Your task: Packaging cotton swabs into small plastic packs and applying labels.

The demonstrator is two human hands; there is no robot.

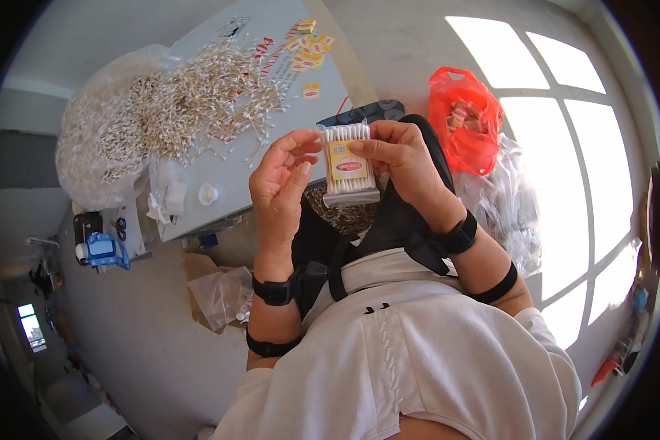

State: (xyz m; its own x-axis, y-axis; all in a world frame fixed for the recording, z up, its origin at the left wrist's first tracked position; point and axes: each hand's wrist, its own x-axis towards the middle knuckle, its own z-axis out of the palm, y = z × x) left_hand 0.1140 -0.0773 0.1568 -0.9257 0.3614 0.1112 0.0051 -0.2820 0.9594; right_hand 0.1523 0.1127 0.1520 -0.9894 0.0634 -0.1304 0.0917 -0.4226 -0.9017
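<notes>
Glossy clear plastic swab packet

We see white swabs in the clear packet, whose yellow label bears a red oval. Our counter is pale grey, printed in red and black; toward its left edge the swab heap mixes white tips with tan sticks, and near its far right corner the loose cards show yellow, white and red. Beyond its right edge we see a vivid red bag.
</notes>
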